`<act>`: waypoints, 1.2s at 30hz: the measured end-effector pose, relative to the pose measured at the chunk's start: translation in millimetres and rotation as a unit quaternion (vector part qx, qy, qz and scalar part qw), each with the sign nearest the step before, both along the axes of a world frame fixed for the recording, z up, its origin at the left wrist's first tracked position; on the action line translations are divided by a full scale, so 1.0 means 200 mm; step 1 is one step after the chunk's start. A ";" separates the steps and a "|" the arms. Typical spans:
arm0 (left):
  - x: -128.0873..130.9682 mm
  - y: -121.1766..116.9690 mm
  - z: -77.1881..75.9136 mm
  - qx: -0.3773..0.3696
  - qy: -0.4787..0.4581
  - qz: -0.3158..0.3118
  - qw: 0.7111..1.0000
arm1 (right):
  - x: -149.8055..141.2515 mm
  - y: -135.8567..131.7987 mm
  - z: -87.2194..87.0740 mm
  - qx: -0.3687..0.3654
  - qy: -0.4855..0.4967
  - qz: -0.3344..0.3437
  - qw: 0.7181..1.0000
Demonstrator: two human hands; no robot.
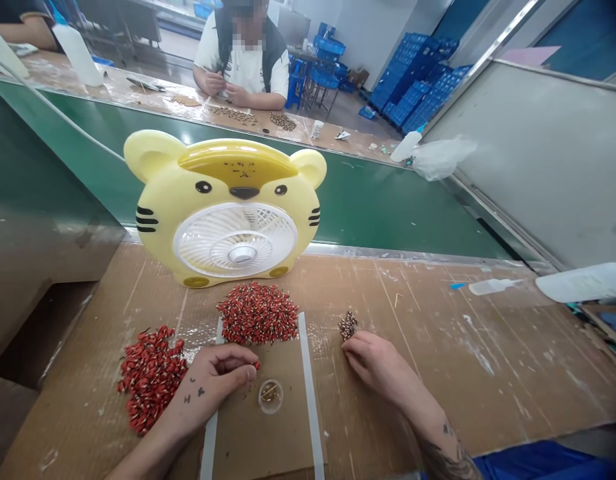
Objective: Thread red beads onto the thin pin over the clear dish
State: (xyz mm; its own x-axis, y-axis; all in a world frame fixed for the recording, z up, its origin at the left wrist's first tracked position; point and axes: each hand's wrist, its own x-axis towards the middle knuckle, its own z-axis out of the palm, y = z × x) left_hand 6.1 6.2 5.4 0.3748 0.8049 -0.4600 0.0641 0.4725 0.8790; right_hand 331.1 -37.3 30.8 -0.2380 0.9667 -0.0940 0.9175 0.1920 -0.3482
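Observation:
Between the thumb and fingers of my left hand [208, 383] is a tiny red piece [257, 365], pinched above a cardboard sheet [258, 443] with pale tape along its sides. A heap of small red pieces [151, 380] lies left of that hand. Another heap of red pieces with light and dark bits [258, 312] covers the sheet's far end. My right hand [381, 367] has its fingertips together at the near edge of a small pile of dark and whitish bits [348, 324]; what they grip is hidden. A small round clear cup [281, 400] with a thin stick in it sits between my hands.
A yellow animal-faced fan [158, 180] stands behind the heaps, before a green divider [378, 207]. At right lie a small squeeze bottle [491, 287] and a larger white bottle [583, 283]. Across the divider, a person [243, 67] works with both hands over small piles.

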 end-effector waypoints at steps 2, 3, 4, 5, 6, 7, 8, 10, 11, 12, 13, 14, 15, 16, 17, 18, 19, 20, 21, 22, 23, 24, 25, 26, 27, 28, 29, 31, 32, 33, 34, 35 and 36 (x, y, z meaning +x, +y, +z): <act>0.00 -0.01 0.00 0.007 0.000 0.012 1.000 | -0.04 -0.01 0.01 0.008 0.037 -0.006 0.999; 0.01 -0.01 0.00 0.015 -0.001 0.021 1.000 | -0.07 -0.01 0.01 0.016 0.069 -0.013 0.997; 0.01 -0.02 0.00 0.026 -0.002 0.032 0.999 | -0.11 -0.01 0.02 0.023 0.105 -0.020 0.994; 0.02 -0.02 0.00 0.043 -0.007 0.044 0.998 | -0.16 -0.01 0.02 0.030 0.144 -0.024 0.989; 0.02 -0.02 0.00 0.064 -0.011 0.063 0.996 | -0.22 0.00 0.02 0.033 0.187 -0.024 0.981; 0.02 -0.02 0.00 0.086 -0.013 0.080 0.993 | -0.29 0.01 0.01 0.029 0.235 -0.020 0.971; 0.02 -0.02 0.00 0.110 -0.013 0.094 0.989 | -0.36 0.02 0.01 0.029 0.289 -0.019 0.957; 0.02 -0.03 0.00 0.164 -0.007 0.111 0.980 | -0.49 0.05 -0.01 0.021 0.390 -0.039 0.920; 0.02 -0.03 0.00 0.189 -0.003 0.113 0.975 | -0.55 0.07 -0.01 0.014 0.428 -0.059 0.902; 0.01 -0.03 0.00 0.212 0.000 0.114 0.971 | -0.60 0.08 -0.02 0.009 0.456 -0.075 0.887; 0.01 -0.03 0.00 0.230 0.002 0.113 0.967 | -0.65 0.09 -0.03 0.012 0.474 -0.087 0.876; 0.01 -0.03 0.00 0.245 0.003 0.112 0.963 | -0.68 0.10 -0.03 0.020 0.484 -0.092 0.870; 0.00 -0.04 0.00 0.256 0.002 0.111 0.960 | -0.70 0.10 -0.04 0.033 0.489 -0.090 0.867; 0.00 -0.04 0.00 0.266 0.000 0.109 0.958 | -0.72 0.11 -0.04 0.048 0.489 -0.084 0.867; 0.00 -0.04 0.00 0.275 -0.002 0.107 0.955 | -0.73 0.11 -0.04 0.062 0.487 -0.077 0.868; 0.01 -0.04 0.00 0.283 -0.004 0.105 0.953 | -0.74 0.11 -0.04 0.072 0.485 -0.071 0.869; 0.01 -0.04 0.00 0.289 -0.005 0.103 0.952 | -0.74 0.11 -0.04 0.078 0.483 -0.069 0.869; 0.01 -0.04 0.00 0.294 -0.006 0.101 0.950 | -0.75 0.10 -0.04 0.082 0.482 -0.067 0.870; 0.01 -0.04 0.01 0.299 -0.005 0.100 0.949 | -0.75 0.10 -0.04 0.083 0.480 -0.067 0.871; 0.01 -0.04 0.01 0.303 -0.004 0.100 0.948 | -0.75 0.10 -0.05 0.084 0.477 -0.066 0.872; 0.01 -0.04 0.01 0.306 -0.002 0.100 0.947 | -0.75 0.10 -0.05 0.083 0.475 -0.064 0.874; 0.01 -0.04 0.01 0.309 0.000 0.101 0.946 | -0.75 0.10 -0.05 0.082 0.472 -0.062 0.875; 0.01 -0.04 0.01 0.311 0.000 0.102 0.945 | -0.75 0.11 -0.06 0.080 0.470 -0.058 0.877; 0.01 -0.04 0.01 0.312 -0.001 0.101 0.945 | -0.75 0.11 -0.06 0.079 0.467 -0.055 0.879; 0.01 -0.04 0.01 0.313 -0.003 0.100 0.945 | -0.75 0.11 -0.06 0.078 0.463 -0.051 0.881; 0.01 -0.03 0.01 0.313 -0.005 0.098 0.945 | -0.75 0.11 -0.06 0.076 0.458 -0.046 0.884; 0.01 -0.03 0.01 0.312 -0.006 0.096 0.945 | -0.74 0.11 -0.06 0.074 0.453 -0.040 0.888; 0.00 -0.04 0.01 0.308 -0.003 0.095 0.947 | -0.73 0.11 -0.04 0.067 0.445 -0.024 0.892; 0.00 -0.04 0.01 0.307 -0.001 0.094 0.947 | -0.73 0.11 -0.03 0.062 0.443 -0.017 0.894; 0.00 -0.04 0.01 0.307 0.002 0.091 0.947 | -0.72 0.11 -0.02 0.054 0.442 -0.012 0.896; 0.00 -0.05 0.01 0.311 0.006 0.088 0.946 | -0.72 0.11 -0.01 0.046 0.439 -0.011 0.897; -0.01 -0.05 0.00 0.317 0.012 0.084 0.945 | -0.72 0.11 0.00 0.036 0.437 -0.012 0.899; -0.01 -0.06 0.00 0.325 0.022 0.077 0.942 | -0.72 0.11 0.00 0.025 0.433 -0.015 0.901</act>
